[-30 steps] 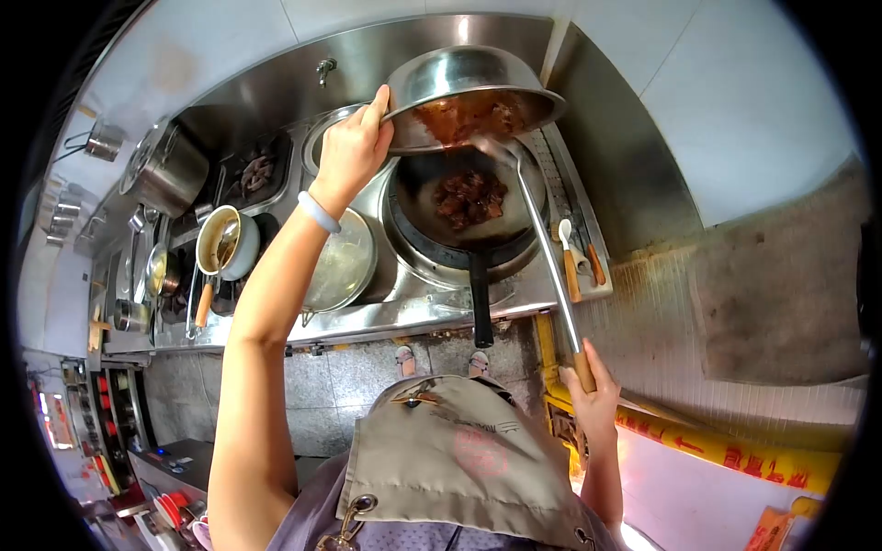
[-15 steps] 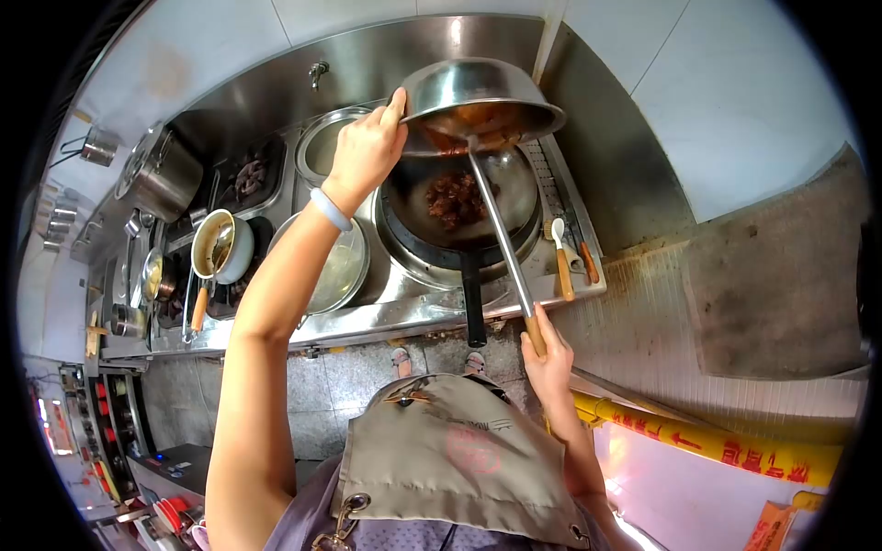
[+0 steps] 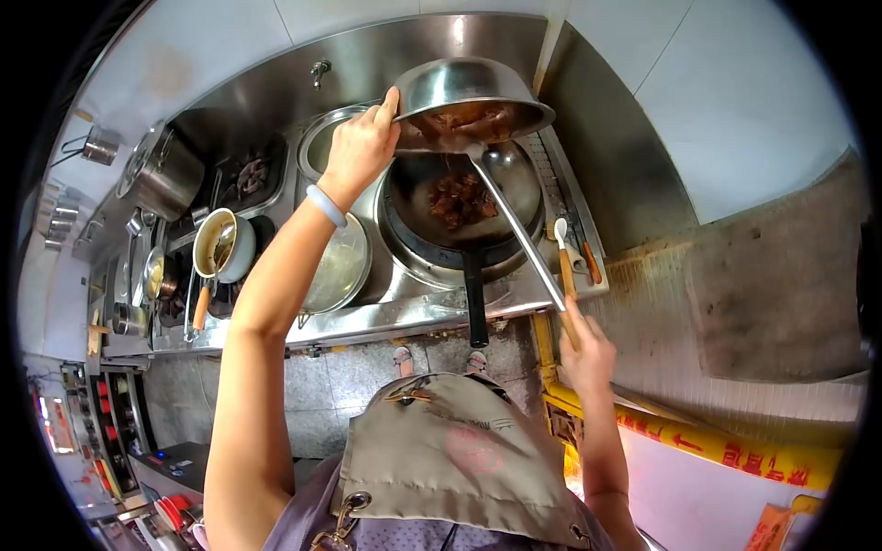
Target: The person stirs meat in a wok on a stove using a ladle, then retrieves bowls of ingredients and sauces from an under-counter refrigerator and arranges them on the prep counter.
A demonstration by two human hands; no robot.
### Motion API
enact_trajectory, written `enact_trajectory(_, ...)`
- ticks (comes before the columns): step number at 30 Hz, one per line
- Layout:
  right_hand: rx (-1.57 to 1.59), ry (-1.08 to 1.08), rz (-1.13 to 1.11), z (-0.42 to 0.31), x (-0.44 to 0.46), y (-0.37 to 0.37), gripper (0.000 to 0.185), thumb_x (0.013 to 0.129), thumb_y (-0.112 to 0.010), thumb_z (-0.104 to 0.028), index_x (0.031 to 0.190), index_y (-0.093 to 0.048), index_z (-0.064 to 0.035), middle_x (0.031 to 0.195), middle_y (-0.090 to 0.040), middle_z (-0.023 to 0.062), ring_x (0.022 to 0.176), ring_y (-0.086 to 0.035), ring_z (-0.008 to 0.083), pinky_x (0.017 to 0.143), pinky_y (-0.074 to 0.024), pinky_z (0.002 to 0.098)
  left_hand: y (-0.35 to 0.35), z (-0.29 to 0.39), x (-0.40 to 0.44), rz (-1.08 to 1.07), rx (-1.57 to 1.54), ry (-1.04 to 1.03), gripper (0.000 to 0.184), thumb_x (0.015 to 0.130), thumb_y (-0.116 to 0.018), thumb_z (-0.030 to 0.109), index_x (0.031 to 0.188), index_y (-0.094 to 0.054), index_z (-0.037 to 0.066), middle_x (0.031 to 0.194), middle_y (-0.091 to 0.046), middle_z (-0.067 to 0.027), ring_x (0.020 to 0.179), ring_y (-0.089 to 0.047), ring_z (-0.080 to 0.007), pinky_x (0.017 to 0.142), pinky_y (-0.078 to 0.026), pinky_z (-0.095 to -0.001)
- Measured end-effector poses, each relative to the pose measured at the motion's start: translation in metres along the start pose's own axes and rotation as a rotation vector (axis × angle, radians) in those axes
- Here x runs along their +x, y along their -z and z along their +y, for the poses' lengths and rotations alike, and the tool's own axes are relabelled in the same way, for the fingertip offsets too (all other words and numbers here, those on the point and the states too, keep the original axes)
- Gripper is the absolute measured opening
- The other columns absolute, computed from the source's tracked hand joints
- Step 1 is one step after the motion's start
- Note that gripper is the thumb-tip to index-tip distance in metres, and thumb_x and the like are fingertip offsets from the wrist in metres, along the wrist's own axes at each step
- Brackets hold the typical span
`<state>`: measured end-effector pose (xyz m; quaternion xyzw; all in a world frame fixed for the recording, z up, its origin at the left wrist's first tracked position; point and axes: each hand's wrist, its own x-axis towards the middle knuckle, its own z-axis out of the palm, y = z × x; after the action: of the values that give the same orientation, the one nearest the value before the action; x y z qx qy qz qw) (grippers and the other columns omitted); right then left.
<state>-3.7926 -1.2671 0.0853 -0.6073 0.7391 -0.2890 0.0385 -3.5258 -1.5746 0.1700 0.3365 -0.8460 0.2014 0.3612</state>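
My left hand (image 3: 360, 151) is closed on the rim of a stainless steel bowl (image 3: 473, 83), tilted on its side above a black-handled wok (image 3: 411, 204). Reddish-brown sauce coats the inside of the bowl. Dark brown chunks of food (image 3: 459, 200), possibly meat, lie in the middle of the wok. My right hand (image 3: 588, 358) grips the wooden handle of a long metal ladle (image 3: 525, 241). The ladle's head is at the bowl's lower lip, over the wok; a thin strand of sauce appears to hang beside it.
A basin of liquid (image 3: 338, 266) and a round pot (image 3: 317, 147) stand left of the wok. Further left are a wooden-handled saucepan (image 3: 241, 253) and a tall stockpot (image 3: 161, 174). A white-tipped brush (image 3: 563, 248) lies at the right. A tap (image 3: 319, 73) juts from the back wall.
My right hand has moved right and slightly up, so the ladle slants more, its head now at the bowl's lip. The bowl has shifted slightly left.
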Motion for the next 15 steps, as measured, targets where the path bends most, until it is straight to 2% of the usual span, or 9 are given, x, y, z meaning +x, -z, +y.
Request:
enact_trajectory(1, 0.001, -0.093, -0.085, -0.003, -0.002, 0.011, 0.055, 0.071, -0.061, -0.002, 0.122, -0.052, -0.0209, 0.083, -0.059, 0.0097, 0.069, -0.060, 0.0249, 0.062, -0.0478, 0.0322, 0.000, -0.001, -0.001, 0.000, 0.003, 0.001, 0.043, 0.075, -0.056, 0.010, 0.116, -0.047, 0.001, 0.075, -0.058, -0.0097, 0.064, -0.059, -0.0249, 0.055, -0.048, -0.0347)
enact_trajectory(2, 0.002, -0.092, -0.085, -0.002, -0.001, 0.010, 0.055, 0.071, -0.061, -0.002, 0.122, -0.052, -0.0209, 0.083, -0.059, 0.0097, 0.069, -0.060, 0.0249, 0.062, -0.0478, 0.0322, 0.000, -0.002, -0.002, 0.008, -0.011, 0.013, 0.043, 0.075, -0.056, 0.010, 0.116, -0.047, 0.001, 0.075, -0.058, -0.0097, 0.064, -0.059, -0.0251, 0.056, -0.048, -0.0347)
enact_trajectory(4, 0.011, -0.009, 0.030, 0.000, -0.001, 0.007, 0.055, 0.071, -0.060, -0.003, 0.121, -0.052, -0.0225, 0.077, -0.058, 0.0061, 0.061, -0.057, 0.0272, 0.054, -0.0472, 0.0362, -0.001, -0.001, -0.001, 0.017, -0.032, 0.020, 0.043, 0.075, -0.056, 0.010, 0.116, -0.047, 0.001, 0.075, -0.058, -0.0097, 0.064, -0.059, -0.0252, 0.056, -0.048, -0.0347)
enact_trajectory(8, 0.064, -0.025, 0.135, -0.009, 0.014, -0.012, 0.055, 0.072, -0.060, -0.003, 0.123, -0.050, -0.0218, 0.084, -0.058, 0.0096, 0.064, -0.058, 0.0320, 0.055, -0.0475, 0.0379, -0.001, 0.008, -0.001, -0.016, -0.054, 0.025, 0.042, 0.075, -0.056, 0.009, 0.116, -0.047, 0.001, 0.074, -0.058, -0.0100, 0.064, -0.059, -0.0258, 0.056, -0.048, -0.0353)
enact_trajectory(10, 0.072, -0.050, 0.117, -0.009, 0.011, -0.018, 0.056, 0.071, -0.060, -0.003, 0.123, -0.049, -0.0214, 0.086, -0.057, 0.0113, 0.067, -0.058, 0.0337, 0.057, -0.0474, 0.0387, 0.000, 0.008, 0.001, -0.022, -0.043, 0.028, 0.042, 0.075, -0.056, 0.009, 0.116, -0.047, 0.001, 0.074, -0.058, -0.0100, 0.064, -0.059, -0.0260, 0.056, -0.048, -0.0355)
enact_trajectory(12, 0.101, -0.089, 0.016, -0.010, 0.001, -0.019, 0.056, 0.073, -0.059, -0.001, 0.124, -0.049, -0.0195, 0.084, -0.057, 0.0119, 0.073, -0.058, 0.0316, 0.064, -0.0465, 0.0352, -0.001, 0.007, 0.004, -0.016, -0.039, 0.052, 0.042, 0.075, -0.056, 0.010, 0.116, -0.048, 0.001, 0.074, -0.058, -0.0100, 0.063, -0.059, -0.0268, 0.056, -0.048, -0.0364)
enact_trajectory(15, 0.132, -0.097, -0.063, -0.013, -0.009, -0.003, 0.053, 0.072, -0.060, 0.000, 0.121, -0.052, -0.0172, 0.085, -0.059, 0.0123, 0.073, -0.059, 0.0296, 0.065, -0.0469, 0.0330, -0.005, 0.003, 0.003, -0.002, -0.035, 0.017, 0.042, 0.075, -0.056, 0.010, 0.116, -0.048, 0.001, 0.074, -0.058, -0.0102, 0.062, -0.059, -0.0277, 0.055, -0.048, -0.0372)
